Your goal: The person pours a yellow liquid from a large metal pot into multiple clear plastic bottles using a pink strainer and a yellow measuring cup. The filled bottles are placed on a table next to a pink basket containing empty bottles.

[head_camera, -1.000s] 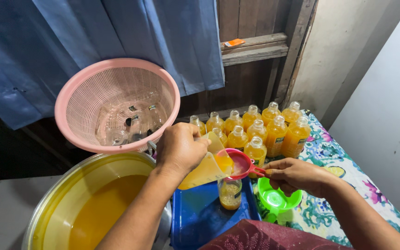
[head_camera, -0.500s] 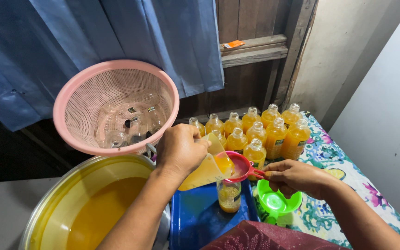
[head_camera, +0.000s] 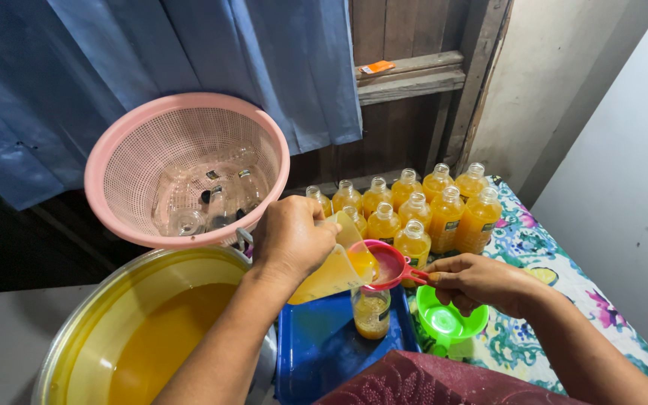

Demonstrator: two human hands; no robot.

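Observation:
My left hand (head_camera: 291, 241) grips a clear jug (head_camera: 333, 271) of orange juice, tilted so it pours into a small red strainer (head_camera: 385, 264). My right hand (head_camera: 475, 282) holds the strainer's handle over a small clear bottle (head_camera: 371, 312) partly filled with juice. The bottle stands on a blue tray (head_camera: 324, 349).
Several filled orange bottles (head_camera: 421, 206) stand in rows behind the tray on a flowered cloth (head_camera: 564, 277). A green funnel (head_camera: 450, 321) lies under my right hand. A big metal pot of juice (head_camera: 140, 337) sits left. A pink basket (head_camera: 187, 171) holds empty bottles. Blue curtain (head_camera: 151, 60) behind.
Both hands stay in place while the pouring goes on; the view has shifted only slightly.

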